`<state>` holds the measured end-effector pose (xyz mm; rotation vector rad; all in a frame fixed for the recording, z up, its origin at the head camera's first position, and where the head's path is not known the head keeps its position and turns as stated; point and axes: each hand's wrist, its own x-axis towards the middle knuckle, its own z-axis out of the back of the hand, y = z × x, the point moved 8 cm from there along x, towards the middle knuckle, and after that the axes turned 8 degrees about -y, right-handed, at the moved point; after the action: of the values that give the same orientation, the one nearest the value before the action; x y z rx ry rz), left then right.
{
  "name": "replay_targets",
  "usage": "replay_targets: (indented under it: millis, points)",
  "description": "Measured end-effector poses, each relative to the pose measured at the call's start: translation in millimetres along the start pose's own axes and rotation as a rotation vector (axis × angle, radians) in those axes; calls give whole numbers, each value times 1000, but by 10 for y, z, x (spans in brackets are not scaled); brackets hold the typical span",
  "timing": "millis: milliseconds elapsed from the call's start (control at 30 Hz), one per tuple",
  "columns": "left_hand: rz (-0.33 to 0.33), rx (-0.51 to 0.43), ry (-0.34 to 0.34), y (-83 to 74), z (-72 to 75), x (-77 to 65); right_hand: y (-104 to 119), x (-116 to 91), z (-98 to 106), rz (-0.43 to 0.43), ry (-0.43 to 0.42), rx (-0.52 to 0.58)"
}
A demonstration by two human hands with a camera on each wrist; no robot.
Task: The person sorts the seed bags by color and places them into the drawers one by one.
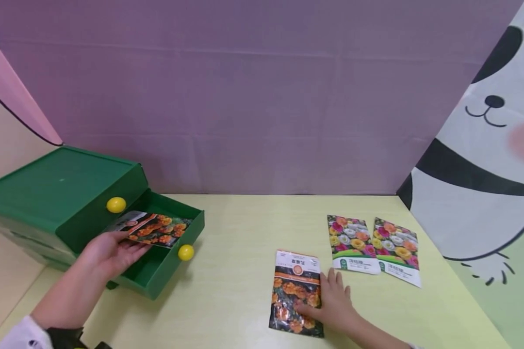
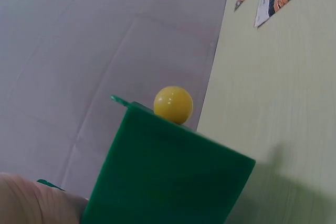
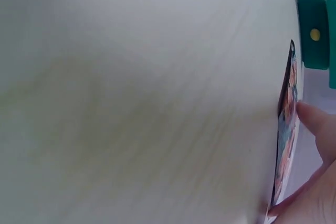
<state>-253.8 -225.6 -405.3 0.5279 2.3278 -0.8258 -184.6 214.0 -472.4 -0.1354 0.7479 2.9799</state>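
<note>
Orange-flowered packet (image 1: 162,230) within left grip (image 1: 112,255)

Right of the open drawer (image 1: 169,269), a passable lane crossed the table (image 1: 236,271) to the right hand (image 1: 333,303). The drawer's yellow knob (image 1: 186,252) jutted into it. Leftward, the cabinet (image 1: 57,186) barred passage; above, the left hand (image 1: 113,253) and flower packet (image 1: 161,230) obstructed access.

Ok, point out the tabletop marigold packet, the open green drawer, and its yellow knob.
Tabletop marigold packet (image 1: 292,292): head view, on its printed flowers.
Open green drawer (image 1: 168,269): head view, on its front panel.
Yellow knob (image 1: 186,252): head view, its rounded middle.
</note>
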Motion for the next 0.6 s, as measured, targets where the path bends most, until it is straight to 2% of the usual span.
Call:
replay_targets:
  millis: [100, 300, 600]
  points:
    - [-7, 54, -7, -7, 6, 21, 11, 11, -15, 3, 11, -2]
    - [-70, 203, -30, -23, -15, 13, 41, 51, 10, 10, 11, 55]
    - [-122, 258, -109, -41, -37, -43, 70, 74, 43, -10, -11, 145]
